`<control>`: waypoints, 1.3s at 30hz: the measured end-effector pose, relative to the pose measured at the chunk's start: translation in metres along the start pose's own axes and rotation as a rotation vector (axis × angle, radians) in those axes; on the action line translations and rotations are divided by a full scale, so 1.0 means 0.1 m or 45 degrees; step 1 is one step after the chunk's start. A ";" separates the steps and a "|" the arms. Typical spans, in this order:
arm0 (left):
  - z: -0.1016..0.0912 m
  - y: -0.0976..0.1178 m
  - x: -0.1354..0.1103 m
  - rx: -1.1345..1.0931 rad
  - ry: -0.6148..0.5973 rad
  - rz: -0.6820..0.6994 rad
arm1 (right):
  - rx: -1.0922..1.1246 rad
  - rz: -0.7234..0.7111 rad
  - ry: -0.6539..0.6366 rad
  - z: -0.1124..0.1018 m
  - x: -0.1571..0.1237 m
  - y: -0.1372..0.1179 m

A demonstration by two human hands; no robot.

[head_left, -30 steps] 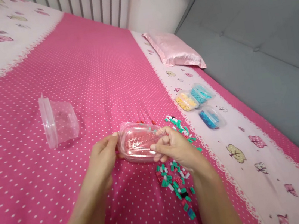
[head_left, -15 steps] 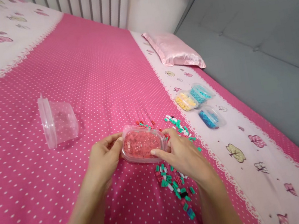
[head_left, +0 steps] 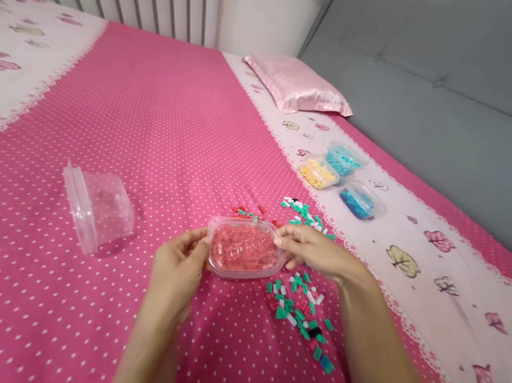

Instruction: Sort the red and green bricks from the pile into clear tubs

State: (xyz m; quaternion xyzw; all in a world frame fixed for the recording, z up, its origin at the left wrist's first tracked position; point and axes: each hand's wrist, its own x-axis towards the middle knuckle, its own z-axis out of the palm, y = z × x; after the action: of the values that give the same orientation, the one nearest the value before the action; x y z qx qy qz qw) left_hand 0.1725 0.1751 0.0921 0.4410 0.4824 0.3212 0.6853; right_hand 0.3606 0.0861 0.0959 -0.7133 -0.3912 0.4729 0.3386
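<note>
A clear plastic container (head_left: 244, 248) full of small red pieces, with a see-through lid on top, is held level between my two hands. My left hand (head_left: 180, 265) grips its left end, thumb along the rim and fingers behind. At the right end, my right hand (head_left: 311, 249) pinches the rim with its thumb in front and the fingers around the side. Loose small building bricks (head_left: 299, 314) in green, white, red and black lie below and to the right of the container. More loose bricks (head_left: 305, 213) are scattered beyond my right hand.
An empty clear tub (head_left: 105, 205) lies on its side at the left on the pink dotted bedsheet (head_left: 168, 127). Small containers of yellow (head_left: 318, 172), turquoise (head_left: 343, 159) and blue pieces (head_left: 359, 201) stand at right. Behind them are a pink pillow (head_left: 300, 84) and grey padded headboard (head_left: 444, 90).
My right thumb has slid off the lid's front right corner to the container's right end, and the right hand has shifted outward. The left hand stays in place.
</note>
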 end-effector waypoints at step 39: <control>-0.15 0.01 0.02 0.145 0.060 0.070 | -1.048 -0.774 0.367 0.78 -0.03 -0.09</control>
State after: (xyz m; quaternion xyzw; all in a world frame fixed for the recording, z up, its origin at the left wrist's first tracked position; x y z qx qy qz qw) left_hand 0.1588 0.1814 0.0903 0.4846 0.5034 0.3223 0.6386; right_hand 0.2841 0.0962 0.0794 -0.6993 -0.6830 0.0581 0.2027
